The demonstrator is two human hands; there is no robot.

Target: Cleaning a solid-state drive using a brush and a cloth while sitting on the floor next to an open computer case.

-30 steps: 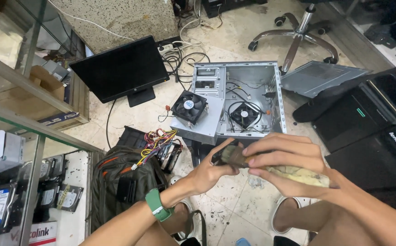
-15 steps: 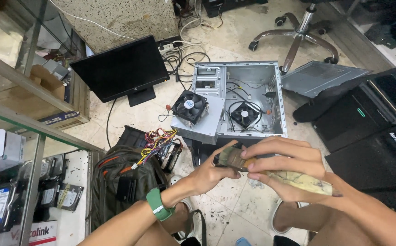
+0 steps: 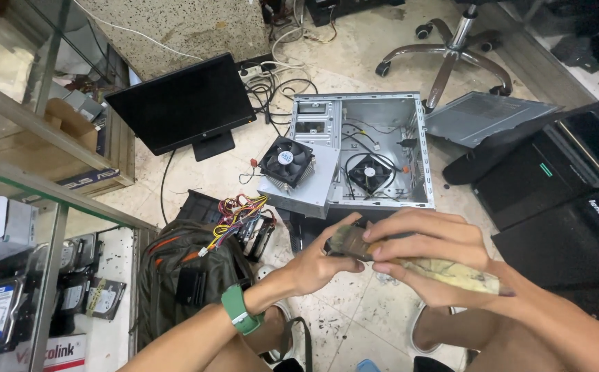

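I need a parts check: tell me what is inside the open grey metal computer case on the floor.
Inside the open grey metal computer case a round black fan and loose thin wires show. A grey box with another black fan on top covers its lower left corner.

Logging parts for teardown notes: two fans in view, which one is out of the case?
The fan with the blue hub label, sitting on the detached grey plate left of the open case. The other fan lies inside the case.

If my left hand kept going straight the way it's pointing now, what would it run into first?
The left hand points rightward and already touches the worn brush held by the right hand; beyond that it would probably meet the right hand's fingers.
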